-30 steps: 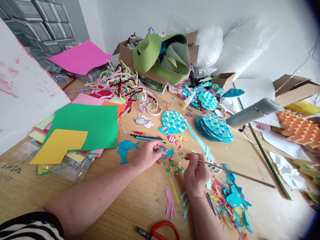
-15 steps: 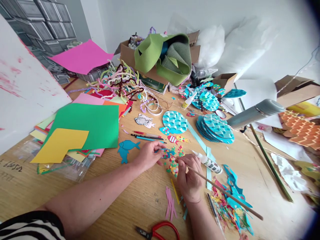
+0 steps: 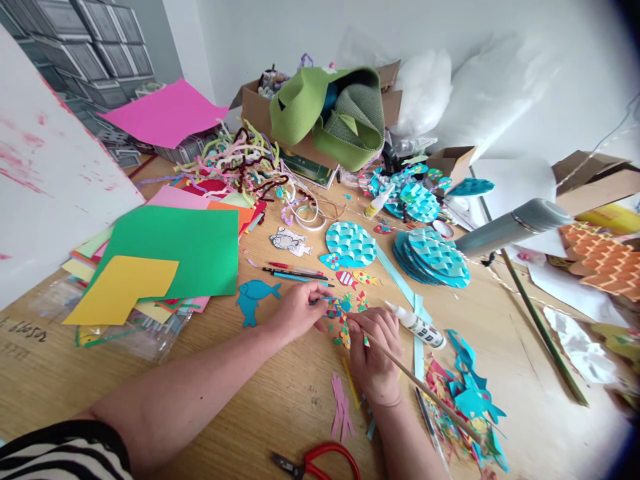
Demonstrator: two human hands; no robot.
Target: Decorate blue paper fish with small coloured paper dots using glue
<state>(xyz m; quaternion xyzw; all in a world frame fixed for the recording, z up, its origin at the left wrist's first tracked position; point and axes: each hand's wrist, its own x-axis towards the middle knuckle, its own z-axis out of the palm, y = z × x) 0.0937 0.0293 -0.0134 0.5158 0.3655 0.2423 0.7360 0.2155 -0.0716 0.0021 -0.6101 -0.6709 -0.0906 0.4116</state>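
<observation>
My left hand [image 3: 296, 312] rests on the wooden table [image 3: 280, 407], its fingertips pinched on a small blue paper fish [image 3: 334, 307] covered in coloured dots. My right hand [image 3: 374, 352] is closed round a thin wooden stick [image 3: 425, 393]. The stick's tip points at the loose coloured paper dots [image 3: 345, 333] just below the fish. A white glue bottle [image 3: 415, 324] lies directly to the right of my right hand. A plain blue fish cut-out [image 3: 253, 297] lies left of my left hand.
Green and yellow paper sheets [image 3: 165, 257] lie at left, pencils [image 3: 297, 272] above my hands. Stacks of turquoise scaled discs [image 3: 433, 257] sit beyond, with a grey flask [image 3: 515, 225]. Red-handled pliers [image 3: 320, 461] lie near the front edge, paper scraps [image 3: 465, 407] at right.
My right hand has moved left toward the dotted fish and swung the stick's far end down toward me. The glue bottle it covered now shows. My left hand has stayed put.
</observation>
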